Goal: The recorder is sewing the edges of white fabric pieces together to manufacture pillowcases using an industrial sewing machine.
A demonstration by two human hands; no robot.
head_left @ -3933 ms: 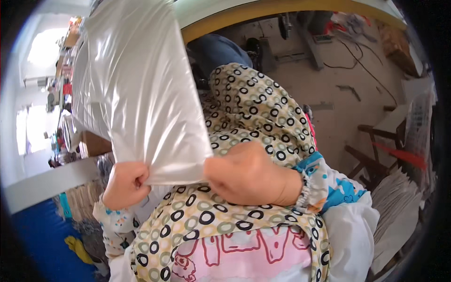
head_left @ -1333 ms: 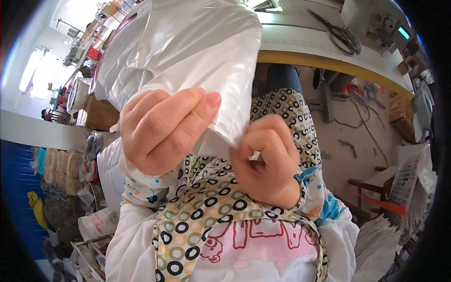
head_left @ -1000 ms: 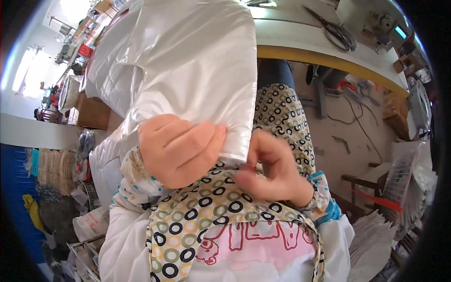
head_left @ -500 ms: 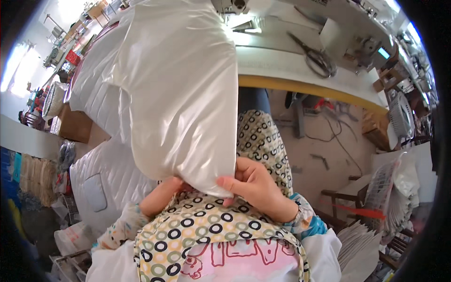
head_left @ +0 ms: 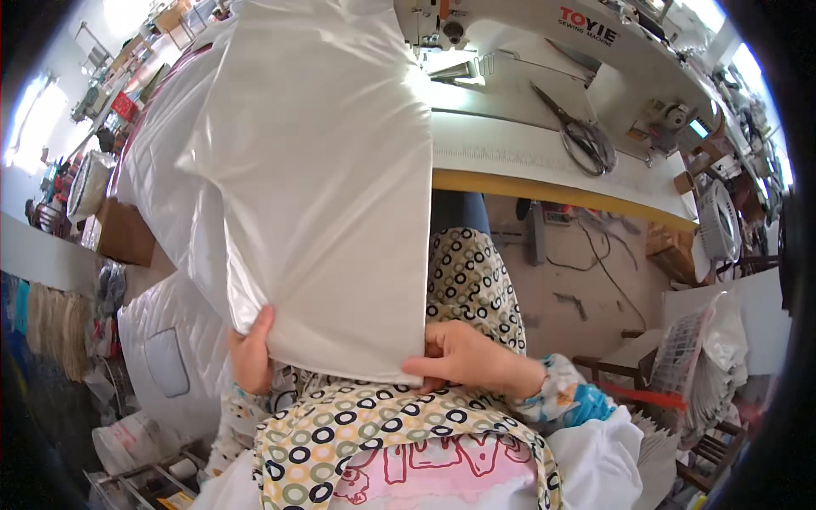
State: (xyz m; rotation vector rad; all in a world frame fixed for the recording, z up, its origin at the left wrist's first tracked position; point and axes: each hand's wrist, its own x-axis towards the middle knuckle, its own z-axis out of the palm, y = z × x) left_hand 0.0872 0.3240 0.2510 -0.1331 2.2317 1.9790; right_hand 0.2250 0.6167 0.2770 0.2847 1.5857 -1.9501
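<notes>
I see right hand [head_left: 472, 359] pinched closed on a corner of white fabric [head_left: 331, 204], left hand [head_left: 252, 357] likewise on its edge. Fabric spreads toward twelve o'clock from both.

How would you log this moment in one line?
left hand: holding white fabric | right hand: pinching its corner | scissors: on table

We see smooth, shiny white cloth [head_left: 331, 204] with soft creases, a puffy, silky-looking quilt [head_left: 161, 161], our dull cloth apron [head_left: 365, 429], shiny metal scissors [head_left: 568, 127], a smooth, hard white table [head_left: 510, 134], a dull cardboard box [head_left: 127, 234], a white plastic-looking fan [head_left: 716, 223]
</notes>
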